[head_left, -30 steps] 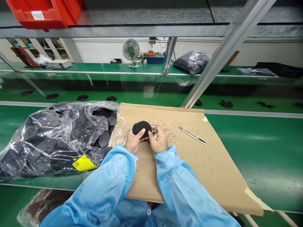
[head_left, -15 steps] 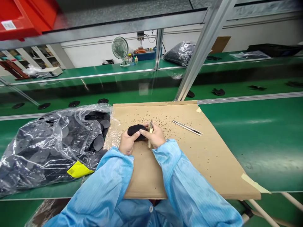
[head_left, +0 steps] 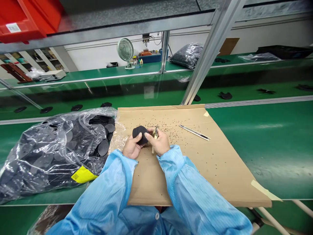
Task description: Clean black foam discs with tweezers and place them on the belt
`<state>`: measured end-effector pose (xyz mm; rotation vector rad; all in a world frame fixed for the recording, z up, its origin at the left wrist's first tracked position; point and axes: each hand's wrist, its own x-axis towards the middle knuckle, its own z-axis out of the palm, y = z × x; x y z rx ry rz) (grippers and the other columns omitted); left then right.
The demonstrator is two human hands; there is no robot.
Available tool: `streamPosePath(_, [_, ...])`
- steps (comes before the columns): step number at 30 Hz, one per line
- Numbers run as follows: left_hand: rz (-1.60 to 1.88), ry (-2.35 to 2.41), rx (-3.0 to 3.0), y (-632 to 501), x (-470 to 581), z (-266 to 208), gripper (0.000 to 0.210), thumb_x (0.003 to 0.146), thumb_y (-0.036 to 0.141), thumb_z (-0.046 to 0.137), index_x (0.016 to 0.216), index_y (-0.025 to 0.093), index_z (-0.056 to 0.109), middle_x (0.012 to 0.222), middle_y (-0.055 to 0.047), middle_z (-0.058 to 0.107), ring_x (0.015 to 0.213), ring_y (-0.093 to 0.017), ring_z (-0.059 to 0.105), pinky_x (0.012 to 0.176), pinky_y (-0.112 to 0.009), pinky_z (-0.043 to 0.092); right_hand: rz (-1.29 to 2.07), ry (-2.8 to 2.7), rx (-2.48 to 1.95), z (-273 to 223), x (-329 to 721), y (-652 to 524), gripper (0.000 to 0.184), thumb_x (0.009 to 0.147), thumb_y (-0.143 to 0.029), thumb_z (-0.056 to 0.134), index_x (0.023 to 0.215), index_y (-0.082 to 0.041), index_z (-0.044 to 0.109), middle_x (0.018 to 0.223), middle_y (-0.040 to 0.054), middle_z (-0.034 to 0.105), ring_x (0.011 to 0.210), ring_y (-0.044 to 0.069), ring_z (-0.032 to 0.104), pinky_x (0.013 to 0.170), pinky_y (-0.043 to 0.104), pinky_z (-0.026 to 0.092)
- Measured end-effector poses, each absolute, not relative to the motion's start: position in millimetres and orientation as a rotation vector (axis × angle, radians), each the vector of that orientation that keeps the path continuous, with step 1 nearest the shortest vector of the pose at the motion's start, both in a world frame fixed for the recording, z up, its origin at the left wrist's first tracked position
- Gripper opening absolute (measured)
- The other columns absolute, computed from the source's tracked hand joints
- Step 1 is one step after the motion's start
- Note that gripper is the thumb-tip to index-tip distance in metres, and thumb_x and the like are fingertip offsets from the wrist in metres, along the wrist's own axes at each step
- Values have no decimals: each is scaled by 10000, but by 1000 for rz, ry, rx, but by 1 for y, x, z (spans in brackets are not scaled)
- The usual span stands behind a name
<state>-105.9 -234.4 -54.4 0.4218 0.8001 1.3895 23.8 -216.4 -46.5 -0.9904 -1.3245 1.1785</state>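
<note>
My left hand (head_left: 132, 146) is closed on a black, rounded flat piece (head_left: 140, 134), its thumb lying across the lower face. My right hand (head_left: 160, 142) grips small nippers (head_left: 156, 133) with cream-coloured handles, metal jaws pointing up and away. The thumb of that hand also touches the right edge of the black piece. Both hands are over a brown cardboard sheet (head_left: 190, 176). Tiny dark bits are scattered on the cardboard, mostly beyond my hands. To the right lies a slim, knife-like tool (head_left: 195, 132).
At the left, a clear plastic bag (head_left: 56, 153) full of black oval pieces bears a yellow label (head_left: 83, 175). A metal post (head_left: 207, 58) rises behind the cardboard. More black pieces lie along the green belt (head_left: 132, 94) beyond. A red bin (head_left: 29, 19) hangs over the upper left.
The black piece has been turned in my left hand and now shows more of its rounded face. My right hand and the nippers have shifted only slightly.
</note>
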Motion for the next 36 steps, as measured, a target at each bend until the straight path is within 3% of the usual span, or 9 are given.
streamPosePath(3, [1266, 773, 242, -231, -115, -52, 145, 806, 146, 637, 947, 116, 627, 762, -35, 638, 571, -64, 566, 469, -136, 466, 1134, -1448, -898, -46, 24, -220, 282, 756, -370, 637, 962, -178, 628, 910, 65, 699, 822, 194, 655, 783, 342, 521])
streamPosePath(9, [1112, 742, 145, -233, -116, -46, 61, 862, 135, 547, 868, 108, 601, 656, -5, 540, 460, -34, 456, 357, -105, 360, 854, -1562, -938, -43, 25, -224, 140, 791, -301, 604, 873, -197, 647, 818, 45, 696, 741, 180, 651, 715, 311, 525])
streamPosePath(18, [1089, 685, 230, -235, -117, -49, 52, 825, 157, 603, 863, 122, 596, 692, -4, 520, 463, -23, 410, 350, -96, 301, 649, -1667, -811, -44, 26, -226, 97, 834, -233, 573, 899, -213, 642, 876, 42, 677, 801, 177, 641, 754, 314, 517])
streamPosePath(24, [1111, 652, 337, -236, -117, -51, 151, 764, 178, 685, 876, 120, 600, 686, 8, 515, 455, -15, 409, 344, -88, 310, 498, -1771, -735, -43, 28, -228, 229, 862, -197, 518, 1075, -228, 595, 925, 55, 663, 849, 184, 623, 778, 329, 513])
streamPosePath(36, [1175, 647, 355, -237, -113, -54, 159, 734, 207, 722, 776, 115, 599, 624, 20, 505, 448, -18, 432, 347, -85, 342, 271, -1880, -674, -42, 26, -228, 314, 846, -146, 458, 1122, -217, 592, 854, 73, 638, 784, 211, 568, 713, 349, 479])
